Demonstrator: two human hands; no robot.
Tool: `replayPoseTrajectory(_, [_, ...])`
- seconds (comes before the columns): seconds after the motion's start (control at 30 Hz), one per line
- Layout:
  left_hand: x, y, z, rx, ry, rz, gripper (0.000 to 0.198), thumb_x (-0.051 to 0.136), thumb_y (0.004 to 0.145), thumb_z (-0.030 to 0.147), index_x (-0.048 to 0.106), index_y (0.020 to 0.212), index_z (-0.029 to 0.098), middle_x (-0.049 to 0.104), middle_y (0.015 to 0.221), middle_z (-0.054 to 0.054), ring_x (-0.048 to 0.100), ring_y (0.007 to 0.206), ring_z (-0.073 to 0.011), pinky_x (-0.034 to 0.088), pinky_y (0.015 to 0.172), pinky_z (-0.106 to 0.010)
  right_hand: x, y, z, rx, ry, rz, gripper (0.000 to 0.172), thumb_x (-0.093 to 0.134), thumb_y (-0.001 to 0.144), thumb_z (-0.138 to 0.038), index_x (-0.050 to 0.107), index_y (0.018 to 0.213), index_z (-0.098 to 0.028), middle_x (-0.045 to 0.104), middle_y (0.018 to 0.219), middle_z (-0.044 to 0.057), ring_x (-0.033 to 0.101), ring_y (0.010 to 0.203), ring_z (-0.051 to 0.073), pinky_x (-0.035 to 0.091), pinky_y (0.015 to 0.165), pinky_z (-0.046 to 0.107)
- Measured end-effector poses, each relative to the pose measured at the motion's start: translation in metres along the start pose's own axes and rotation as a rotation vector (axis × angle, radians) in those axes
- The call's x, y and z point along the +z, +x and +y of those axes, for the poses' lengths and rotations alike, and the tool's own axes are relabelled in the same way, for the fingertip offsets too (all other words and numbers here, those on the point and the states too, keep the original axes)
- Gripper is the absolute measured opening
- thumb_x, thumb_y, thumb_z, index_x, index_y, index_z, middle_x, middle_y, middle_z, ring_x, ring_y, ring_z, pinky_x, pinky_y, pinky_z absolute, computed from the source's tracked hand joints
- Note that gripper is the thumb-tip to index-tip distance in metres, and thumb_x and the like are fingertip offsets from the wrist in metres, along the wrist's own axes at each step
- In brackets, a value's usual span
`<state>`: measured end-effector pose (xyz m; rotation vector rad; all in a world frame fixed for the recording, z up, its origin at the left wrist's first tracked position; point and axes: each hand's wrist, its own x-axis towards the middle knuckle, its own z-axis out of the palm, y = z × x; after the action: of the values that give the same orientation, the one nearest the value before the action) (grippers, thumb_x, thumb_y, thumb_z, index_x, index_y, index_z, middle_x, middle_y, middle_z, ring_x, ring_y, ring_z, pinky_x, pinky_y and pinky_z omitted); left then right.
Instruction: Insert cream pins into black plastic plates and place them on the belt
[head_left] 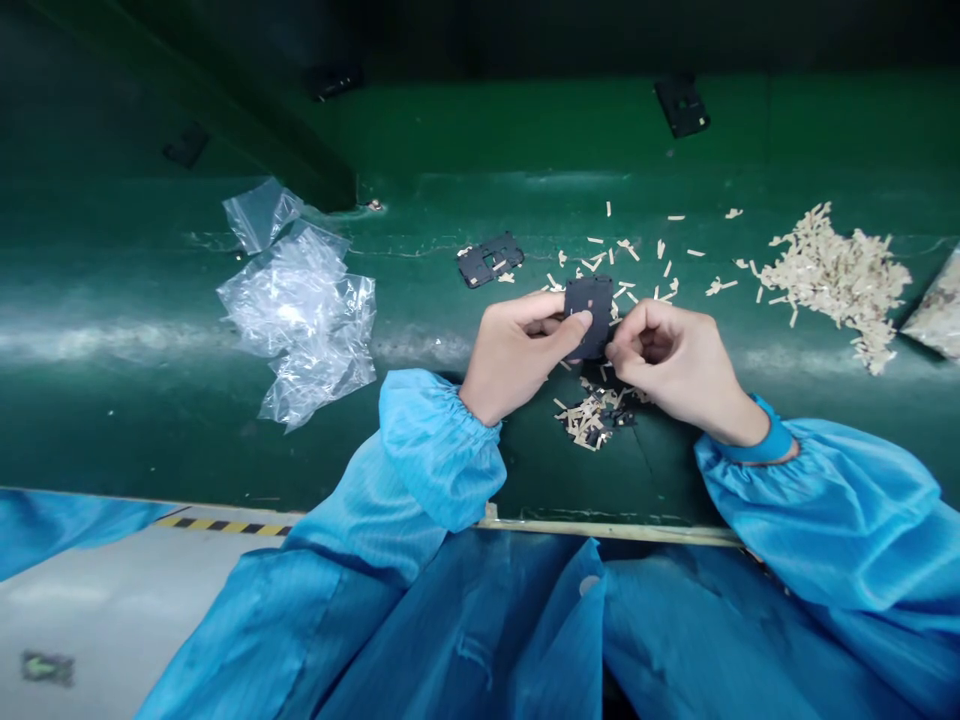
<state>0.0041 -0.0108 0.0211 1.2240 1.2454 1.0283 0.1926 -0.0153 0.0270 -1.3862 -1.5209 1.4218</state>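
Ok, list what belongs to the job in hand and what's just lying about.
Likely in use:
held black part: left hand grips it, right hand beside it
small mixed pile just below

Apparently lying about:
clear plastic bags
black part at the back right

Not a word or number legible here, but out at eight o'clock there's a blurred, arrow-like green sign [46,668] on the pale floor [112,620], and nearer the middle, yellow-and-black warning stripes [225,526] beside the bench [187,430]!
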Motion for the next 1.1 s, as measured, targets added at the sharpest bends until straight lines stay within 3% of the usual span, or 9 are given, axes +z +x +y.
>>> replayPoseTrajectory(0.2, [0.0,0.0,0.001,-0.031,-0.044,-0.012,0.017,0.076,0.082,0.034,0.078,0.082,0.016,0.066,0.07,0.001,0.06,0.062,-0.0118,0.058,0.059,-0.025,-0.001,0.001,0.001,0.005,0.029,-0.021,0.014,0.069,0.071,-0.008,0.062,0.071,-0.02,0.062,0.066,-0.002,0.051,0.055,0.009,0.041,0.05,0.024])
replayPoseTrajectory(0.43, [-0.002,0.0,-0.004,-0.005,-0.032,-0.009,0.027,0.078,0.083,0.043,0.074,0.074,0.018,0.064,0.069,0.0,0.063,0.068,-0.0145,0.055,0.057,-0.026,-0.001,0.001,0.001,-0.009,0.043,-0.018,0.014,0.07,0.074,-0.009,0.062,0.074,-0.02,0.065,0.072,0.0,0.055,0.061,0.011,0.043,0.055,0.025])
replayPoseTrajectory(0.63, [-0.003,0.002,-0.003,-0.011,-0.111,0.07,0.025,0.077,0.083,0.036,0.07,0.068,0.017,0.054,0.061,0.003,0.049,0.055,-0.0085,0.05,0.049,-0.022,-0.003,0.002,-0.001,0.018,0.032,0.018,0.021,0.072,0.089,-0.034,0.06,0.079,-0.02,0.053,0.063,-0.003,0.043,0.053,0.009,0.03,0.048,0.026])
replayPoseTrajectory(0.8, [0.0,0.001,-0.002,-0.055,-0.196,0.052,0.02,0.078,0.081,0.036,0.076,0.076,0.016,0.061,0.065,0.002,0.051,0.057,-0.0079,0.053,0.051,-0.02,-0.002,0.002,0.001,-0.034,0.186,-0.025,0.029,0.071,0.091,-0.045,0.06,0.083,-0.019,0.052,0.066,-0.004,0.044,0.053,0.009,0.032,0.048,0.026])
replayPoseTrajectory(1.1, [0.002,-0.001,-0.002,-0.105,-0.327,0.054,0.023,0.08,0.08,0.034,0.082,0.096,0.019,0.075,0.083,-0.001,0.063,0.069,-0.012,0.057,0.062,-0.024,0.002,-0.001,0.009,0.05,0.507,-0.189,0.022,0.069,0.095,-0.039,0.059,0.09,-0.02,0.05,0.064,-0.005,0.043,0.054,0.008,0.029,0.05,0.024])
